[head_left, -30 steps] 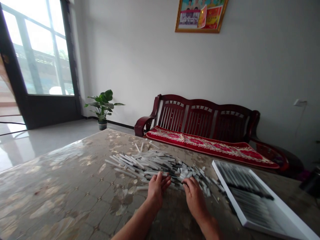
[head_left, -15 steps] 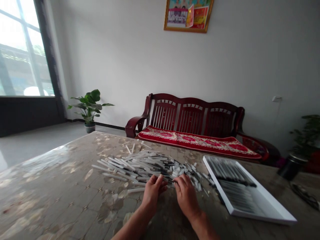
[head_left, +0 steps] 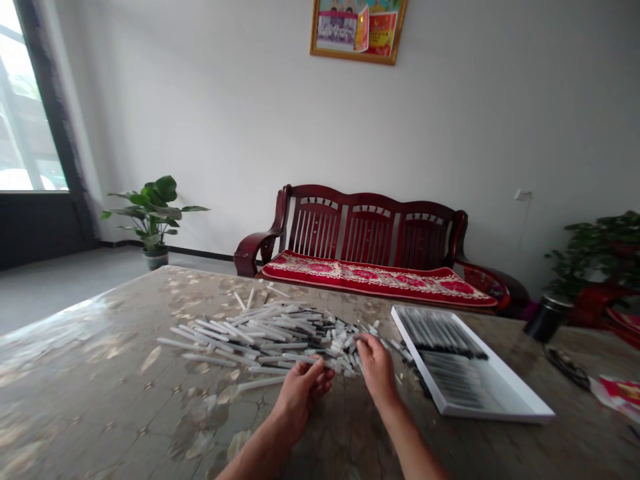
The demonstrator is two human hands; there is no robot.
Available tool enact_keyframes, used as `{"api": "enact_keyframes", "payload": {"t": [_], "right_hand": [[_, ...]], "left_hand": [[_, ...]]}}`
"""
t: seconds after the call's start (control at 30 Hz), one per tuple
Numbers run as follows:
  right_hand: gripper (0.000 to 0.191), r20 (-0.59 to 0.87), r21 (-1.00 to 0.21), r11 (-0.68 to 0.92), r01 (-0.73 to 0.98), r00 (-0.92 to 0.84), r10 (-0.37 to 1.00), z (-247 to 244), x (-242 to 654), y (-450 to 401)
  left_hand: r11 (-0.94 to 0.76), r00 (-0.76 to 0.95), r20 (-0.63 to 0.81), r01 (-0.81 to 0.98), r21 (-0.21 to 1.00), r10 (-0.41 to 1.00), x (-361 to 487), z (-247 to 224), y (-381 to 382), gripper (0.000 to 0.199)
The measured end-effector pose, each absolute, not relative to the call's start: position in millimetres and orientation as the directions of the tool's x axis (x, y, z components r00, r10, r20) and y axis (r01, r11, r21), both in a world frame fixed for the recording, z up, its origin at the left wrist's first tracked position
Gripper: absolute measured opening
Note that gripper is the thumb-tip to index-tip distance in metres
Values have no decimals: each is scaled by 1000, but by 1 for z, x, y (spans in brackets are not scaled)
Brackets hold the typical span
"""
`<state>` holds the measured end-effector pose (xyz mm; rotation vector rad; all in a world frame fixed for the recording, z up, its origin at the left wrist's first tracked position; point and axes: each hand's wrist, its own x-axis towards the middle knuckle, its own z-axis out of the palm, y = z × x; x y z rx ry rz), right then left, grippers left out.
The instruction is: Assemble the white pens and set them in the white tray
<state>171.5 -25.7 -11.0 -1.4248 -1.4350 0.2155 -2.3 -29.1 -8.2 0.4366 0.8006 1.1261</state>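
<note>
Hands apart, the left hand [head_left: 303, 400] curled and the right hand [head_left: 377, 367] with fingertips at the lower middle of a loose heap of white pens [head_left: 260, 340] — sorting looks under way, and the next pick needs one pen freed.

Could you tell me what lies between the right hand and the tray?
The head view shows a few loose white sticks between the right hand and the white tray.
</note>
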Motion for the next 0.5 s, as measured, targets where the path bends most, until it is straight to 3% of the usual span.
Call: {"api": "enact_keyframes", "payload": {"t": [0.13,0.27,0.37,0.5], "right_hand": [[23,563,-462,47,886,252,787,-20,220,-22],[21,547,-261,-35,965,178,818,-30,229,-24],[19,534,-193,-45,980,143,834,-35,226,-21],[13,529,-215,-53,975,162,833,-38,225,-15]], "left_hand": [[374,167,-353,-637,674,921,-3,-5,-26,15],[372,168,-353,-652,660,920,-2,-6,-25,15],[379,174,-358,-659,650,917,-2,-7,-24,15],[390,188,-359,-646,656,914,-2,-7,-24,17]]}}
